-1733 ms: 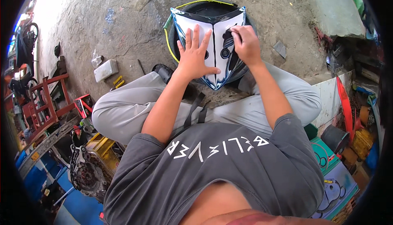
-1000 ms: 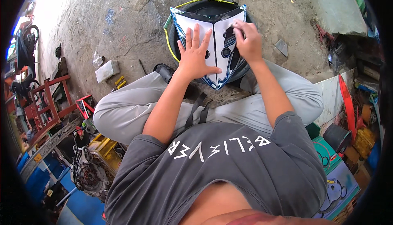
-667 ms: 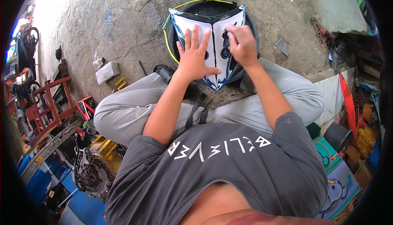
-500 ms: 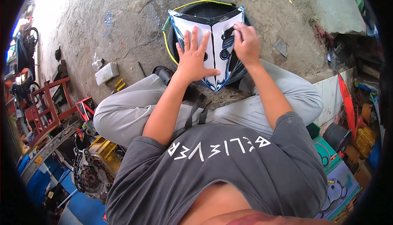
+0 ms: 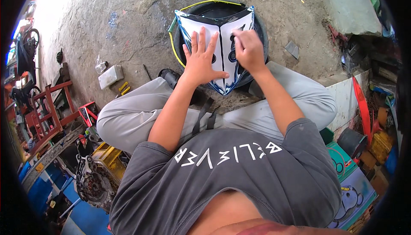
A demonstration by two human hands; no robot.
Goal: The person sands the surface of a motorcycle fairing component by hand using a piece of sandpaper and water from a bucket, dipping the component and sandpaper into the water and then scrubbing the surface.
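We see left hand (image 5: pixel 200 59) spread flat on the white-and-blue fairing panel (image 5: pixel 226 42) atop a black round tub (image 5: pixel 263 42), right hand (image 5: pixel 249 49) curled, grip unclear; uneven pressure could tip the panel.

Head-worn fisheye here, the left one of a side-by-side pair, aimed steeply down over the wearer's own chest. The dark grey shirt (image 5: pixel 257 183) is super close and hogs the bottom middle. Left hand (image 5: pixel 200 61) and right hand (image 5: pixel 249 51) sit farther off, upper middle, with the floor (image 5: pixel 128 29) spreading out beyond them. Super wide lens, upright, black round rim, bendy edges.
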